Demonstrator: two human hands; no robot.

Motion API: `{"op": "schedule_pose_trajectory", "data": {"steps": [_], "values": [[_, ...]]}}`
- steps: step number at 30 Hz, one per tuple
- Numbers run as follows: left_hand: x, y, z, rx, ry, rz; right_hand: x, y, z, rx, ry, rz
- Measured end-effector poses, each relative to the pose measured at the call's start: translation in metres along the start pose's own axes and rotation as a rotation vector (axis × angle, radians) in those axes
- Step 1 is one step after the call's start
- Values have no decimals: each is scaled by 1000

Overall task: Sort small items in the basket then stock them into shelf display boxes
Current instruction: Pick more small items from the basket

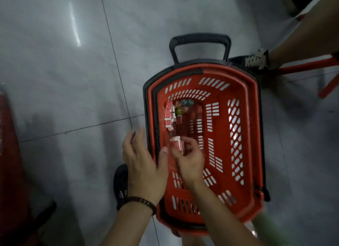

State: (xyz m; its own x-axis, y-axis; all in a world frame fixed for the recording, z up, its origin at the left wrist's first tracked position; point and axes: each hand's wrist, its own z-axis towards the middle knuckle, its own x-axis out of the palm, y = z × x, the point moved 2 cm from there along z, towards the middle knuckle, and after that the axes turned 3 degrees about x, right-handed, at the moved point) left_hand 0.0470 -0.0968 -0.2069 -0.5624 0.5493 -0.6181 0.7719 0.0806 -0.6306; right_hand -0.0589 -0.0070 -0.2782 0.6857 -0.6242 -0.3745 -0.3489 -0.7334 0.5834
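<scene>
Right fingers (190,145) curled round packets (177,144) inside basket (220,135).

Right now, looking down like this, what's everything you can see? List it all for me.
basket: one, red, on the floor, centre
pull handle: one, black, at the basket's far end
loose boxes: roughly ten, red and white, in the basket's far-left corner
round items: several, mixed colours, beside the loose boxes
held boxes: a few, red and white, in the right hand
floor: grey tiles
laced shoe: one, black with white laces, another person's, top right
metal frame: red, right edge
own shoe: one, black, under the left hand
bracelet: one, dark, on the left wrist
left hand: relaxed, empty, at the basket's left rim
right hand: pinches the held boxes, inside the basket
</scene>
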Motion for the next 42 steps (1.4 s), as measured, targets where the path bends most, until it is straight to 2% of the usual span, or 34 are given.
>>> {"op": "schedule_pose_trajectory", "data": {"steps": [2,5,8,10,14,18,20,22,25,28,33,38,42], "values": [[-31,-21,-17,-173,6,-215,-19,45,-50,-74,22,-10],[-81,-70,-50,-435,176,-668,-42,108,-124,-201,27,-83],[-144,-118,-85,-515,275,-941,-60,169,-200,-395,44,-280],[-180,-142,-107,-463,276,-938,-70,198,-245,-520,108,-383],[-266,-185,-153,-307,196,-832,-99,260,-326,-719,274,-337],[-339,-206,-218,-184,169,-807,-126,305,-393,-842,432,-343],[-367,-209,-252,-157,156,-830,-133,321,-422,-834,540,-382],[-394,-205,-294,-165,83,-877,-137,335,-458,-808,685,-415],[-429,-191,-347,-181,-65,-974,-131,349,-512,-819,782,-420],[-464,-175,-395,-180,-210,-1096,-114,354,-570,-819,855,-261],[-522,-149,-466,-67,-355,-1161,-74,340,-668,-750,956,-56],[-576,-89,-544,-3,-545,-1061,-22,301,-768,-752,1025,-91],[-621,-40,-615,42,-798,-934,14,272,-857,-859,1106,-148]]}}
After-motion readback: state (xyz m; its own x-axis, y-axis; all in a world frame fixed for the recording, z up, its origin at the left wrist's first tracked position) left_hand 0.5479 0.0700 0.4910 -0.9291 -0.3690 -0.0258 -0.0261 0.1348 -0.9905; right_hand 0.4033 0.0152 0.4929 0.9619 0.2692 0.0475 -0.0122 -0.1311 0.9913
